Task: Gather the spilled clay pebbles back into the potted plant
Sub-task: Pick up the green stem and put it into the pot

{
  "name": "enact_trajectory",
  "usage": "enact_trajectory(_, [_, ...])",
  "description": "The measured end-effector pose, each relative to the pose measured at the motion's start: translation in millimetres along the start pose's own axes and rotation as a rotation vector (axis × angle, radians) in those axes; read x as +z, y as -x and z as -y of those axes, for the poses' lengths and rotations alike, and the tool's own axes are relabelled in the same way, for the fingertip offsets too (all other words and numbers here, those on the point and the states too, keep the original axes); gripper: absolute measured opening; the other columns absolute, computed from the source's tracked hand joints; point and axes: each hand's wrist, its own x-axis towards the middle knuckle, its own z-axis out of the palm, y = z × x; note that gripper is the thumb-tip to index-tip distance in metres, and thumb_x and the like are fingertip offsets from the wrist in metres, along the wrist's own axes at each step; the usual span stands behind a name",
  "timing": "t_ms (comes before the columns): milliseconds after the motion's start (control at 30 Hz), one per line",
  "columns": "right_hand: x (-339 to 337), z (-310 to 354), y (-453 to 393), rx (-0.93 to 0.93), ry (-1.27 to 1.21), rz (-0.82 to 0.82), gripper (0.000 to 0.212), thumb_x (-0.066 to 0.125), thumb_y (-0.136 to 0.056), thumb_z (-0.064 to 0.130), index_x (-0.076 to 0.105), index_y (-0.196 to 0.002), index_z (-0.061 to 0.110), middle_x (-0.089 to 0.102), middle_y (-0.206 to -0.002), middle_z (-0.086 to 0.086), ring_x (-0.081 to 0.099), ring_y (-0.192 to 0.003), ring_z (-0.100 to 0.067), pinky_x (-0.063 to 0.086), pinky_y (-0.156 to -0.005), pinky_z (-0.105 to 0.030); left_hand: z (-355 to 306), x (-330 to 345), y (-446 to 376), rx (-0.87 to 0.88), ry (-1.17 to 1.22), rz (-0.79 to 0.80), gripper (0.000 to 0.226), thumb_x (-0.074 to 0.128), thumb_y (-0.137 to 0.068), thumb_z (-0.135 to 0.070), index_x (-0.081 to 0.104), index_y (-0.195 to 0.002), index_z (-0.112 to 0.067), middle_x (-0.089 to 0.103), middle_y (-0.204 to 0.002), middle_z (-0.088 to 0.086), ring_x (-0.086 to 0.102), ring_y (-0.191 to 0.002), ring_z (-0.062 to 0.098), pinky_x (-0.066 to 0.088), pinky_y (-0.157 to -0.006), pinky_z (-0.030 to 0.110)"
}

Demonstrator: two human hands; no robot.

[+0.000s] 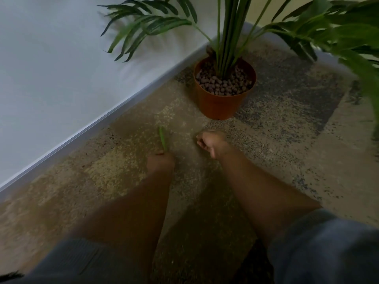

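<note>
An orange plastic pot [219, 105] stands on the carpet near the wall, filled with brown clay pebbles [221, 85] around tall green stems. My left hand [161, 162] is closed on a small green leaf [163, 138] that sticks up from the fist. My right hand [211, 143] is a closed fist just in front of the pot, about a hand's width short of it. Whether it holds pebbles is hidden by the fingers. I make out no loose pebbles on the blurred carpet.
A patterned beige and grey carpet [287, 124] covers the floor. A white wall with a grey skirting board [98, 124] runs along the left. Palm fronds [348, 37] hang over the right and top of the view.
</note>
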Motion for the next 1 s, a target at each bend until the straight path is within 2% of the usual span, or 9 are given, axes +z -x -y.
enact_trajectory(100, [14.1, -7.0, -10.8, -0.045, 0.137, -0.018, 0.013, 0.061, -0.088, 0.002, 0.063, -0.078, 0.01, 0.064, -0.082, -0.009, 0.061, -0.072, -0.018, 0.053, -0.066, -0.029, 7.0, -0.7, -7.4, 0.015, 0.022, -0.014, 0.025, 0.052, -0.088, -0.03, 0.064, -0.102, -0.013, 0.065, -0.097, 0.007, 0.06, -0.078, 0.024, 0.043, -0.052, 0.025])
enact_trajectory(167, [26.7, -9.1, -14.8, -0.105, 0.249, -0.024, 0.011, 0.061, -0.086, 0.004, 0.067, -0.08, 0.01, 0.068, -0.091, -0.011, 0.064, -0.083, -0.023, 0.055, -0.082, -0.038, 8.0, -2.1, -13.2, 0.011, 0.091, -0.042, 0.018, 0.053, -0.087, -0.027, 0.065, -0.1, -0.02, 0.064, -0.097, 0.004, 0.057, -0.072, 0.017, 0.042, -0.052, 0.024])
enact_trajectory(267, [46.2, -9.1, -18.6, -0.22, 0.407, 0.002, 0.015, 0.059, -0.089, 0.009, 0.071, -0.099, 0.007, 0.067, -0.1, -0.007, 0.062, -0.099, -0.021, 0.051, -0.096, -0.036, 10.5, -4.5, -19.7, -0.036, 0.185, -0.109, 0.025, 0.053, -0.083, -0.025, 0.068, -0.102, -0.02, 0.065, -0.095, 0.004, 0.06, -0.076, 0.019, 0.054, -0.065, 0.029])
enact_trajectory(400, [73.0, -6.3, -25.5, -0.301, 0.444, -0.027, 0.02, 0.067, -0.085, 0.015, 0.07, -0.104, 0.014, 0.07, -0.108, -0.005, 0.064, -0.099, -0.018, 0.052, -0.088, -0.025, 16.7, -10.4, -30.0, -0.048, 0.195, -0.133, 0.021, 0.051, -0.083, -0.027, 0.066, -0.097, -0.023, 0.068, -0.099, 0.006, 0.067, -0.088, 0.027, 0.058, -0.082, 0.042])
enact_trajectory(600, [99.4, -11.5, -37.5, -0.412, 0.718, -0.043, 0.037, 0.07, -0.085, 0.022, 0.067, -0.121, 0.014, 0.067, -0.124, -0.005, 0.063, -0.111, -0.02, 0.05, -0.097, -0.027, 24.7, -24.1, -38.6, 0.181, -0.166, -0.088, 0.032, 0.065, -0.08, -0.042, 0.066, -0.105, -0.023, 0.066, -0.106, 0.001, 0.064, -0.094, 0.019, 0.053, -0.085, 0.031])
enact_trajectory(767, [101.6, -17.9, -39.8, -0.466, 0.732, -0.12, 0.018, 0.064, -0.084, 0.01, 0.075, -0.097, 0.016, 0.072, -0.11, -0.005, 0.066, -0.099, -0.02, 0.048, -0.083, -0.021, 25.4, -28.6, -45.3, 0.295, -0.339, -0.066, 0.036, 0.072, -0.074, -0.048, 0.063, -0.102, -0.027, 0.059, -0.11, 0.001, 0.06, -0.098, 0.019, 0.052, -0.085, 0.035])
enact_trajectory(833, [99.1, -16.1, -39.3, -0.464, 0.755, -0.117, 0.016, 0.062, -0.085, 0.008, 0.075, -0.092, 0.015, 0.072, -0.108, -0.007, 0.066, -0.098, -0.021, 0.049, -0.084, -0.024, 25.3, -28.9, -47.6, 0.312, -0.357, -0.052, 0.031, 0.07, -0.077, -0.046, 0.063, -0.1, -0.028, 0.061, -0.108, 0.001, 0.06, -0.098, 0.02, 0.052, -0.085, 0.036])
enact_trajectory(900, [97.1, -13.6, -38.6, -0.482, 0.837, -0.091, 0.017, 0.06, -0.089, 0.013, 0.074, -0.1, 0.01, 0.07, -0.112, -0.01, 0.063, -0.105, -0.024, 0.051, -0.093, -0.028, 23.8, -28.5, -48.9, 0.329, -0.374, -0.029, 0.02, 0.066, -0.082, -0.041, 0.066, -0.096, -0.027, 0.066, -0.099, 0.0, 0.062, -0.093, 0.018, 0.051, -0.077, 0.03])
enact_trajectory(1000, [93.1, -9.2, -33.1, -0.408, 0.809, -0.06, 0.025, 0.059, -0.093, 0.022, 0.071, -0.107, 0.005, 0.069, -0.113, -0.014, 0.063, -0.108, -0.028, 0.05, -0.096, -0.035, 17.7, -25.0, -44.5, 0.316, -0.315, -0.013, 0.008, 0.063, -0.086, -0.035, 0.064, -0.082, -0.028, 0.063, -0.076, -0.011, 0.059, -0.071, 0.008, 0.035, -0.053, 0.018])
